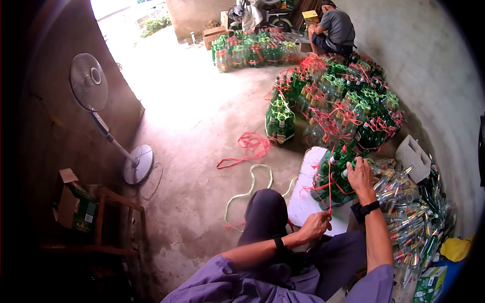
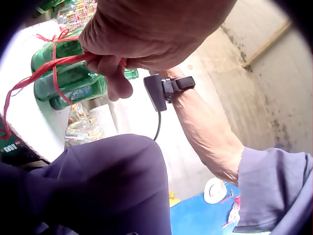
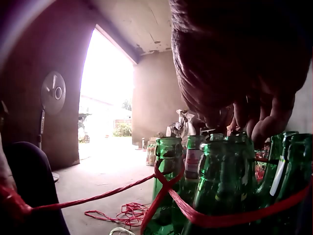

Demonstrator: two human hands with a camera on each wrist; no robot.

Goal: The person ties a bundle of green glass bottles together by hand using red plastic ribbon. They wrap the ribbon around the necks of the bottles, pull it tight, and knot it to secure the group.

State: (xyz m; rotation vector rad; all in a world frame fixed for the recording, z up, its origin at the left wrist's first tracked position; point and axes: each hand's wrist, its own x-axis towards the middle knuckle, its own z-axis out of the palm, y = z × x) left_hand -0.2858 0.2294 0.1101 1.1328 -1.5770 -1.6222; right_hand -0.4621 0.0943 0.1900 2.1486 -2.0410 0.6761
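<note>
A bundle of green bottles (image 1: 323, 177) (image 2: 73, 81) (image 3: 220, 171) stands on a white board (image 1: 301, 202), bound by red cord (image 1: 331, 189) (image 2: 54, 63) (image 3: 93, 198). My left hand (image 1: 316, 225) (image 2: 146, 36), on the near side of the bundle, grips the cord, which runs taut up to a bottle neck. In the right wrist view the cord crosses itself at that neck. Over the bottle tops is my right hand (image 1: 361, 177) (image 3: 239, 63), its bent fingers (image 3: 269, 127) resting at the mouths; the thumb's contact is hidden.
Tied bottle bundles (image 1: 333, 106) stand ahead, with a crouching person (image 1: 337, 30) beyond them. Loose bottles (image 1: 409, 222) and a concrete block (image 1: 413, 157) lie at right. Red cord (image 1: 252, 146) and pale cord (image 1: 252, 177) lie on the floor. A fan (image 1: 90, 83) stands left.
</note>
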